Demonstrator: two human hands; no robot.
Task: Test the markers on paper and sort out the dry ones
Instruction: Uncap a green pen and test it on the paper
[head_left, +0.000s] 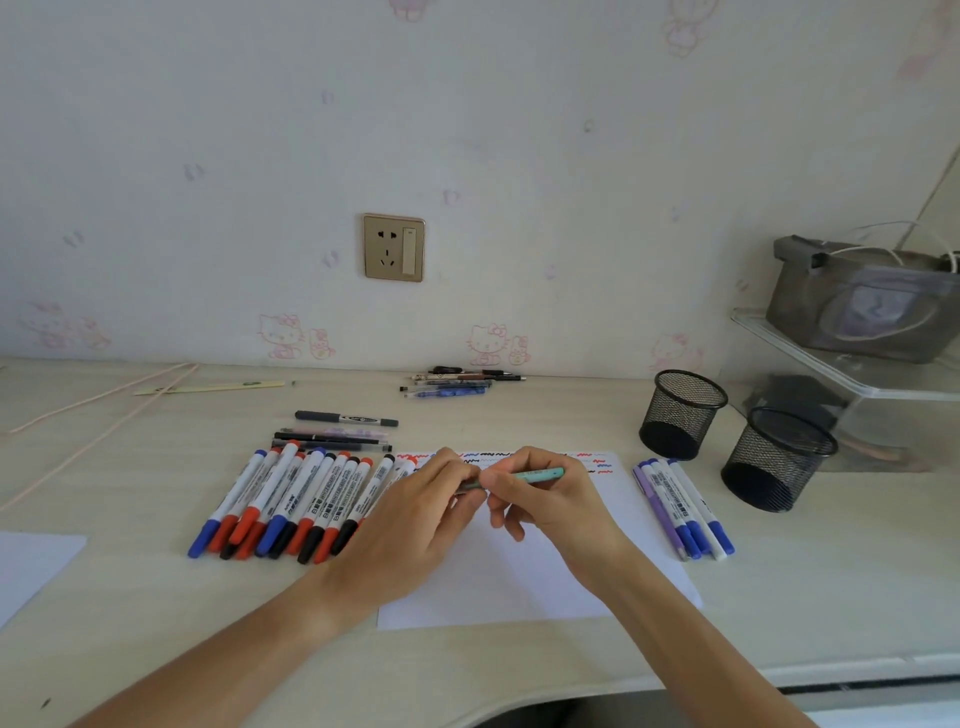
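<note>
A white sheet of paper lies in front of me with red, blue and black squiggles along its far edge. Above it both hands grip one teal pen that lies level. My left hand pinches its dark left end, and my right hand wraps the barrel. Left of the paper lies a row of several red, blue and black markers. A smaller group of blue and purple markers lies at the paper's right edge.
Two black mesh pen cups stand at the right. Dark pens lie behind the marker row, and more pens near the wall. Another sheet lies at the left, a clear shelf with a grey bag at the far right.
</note>
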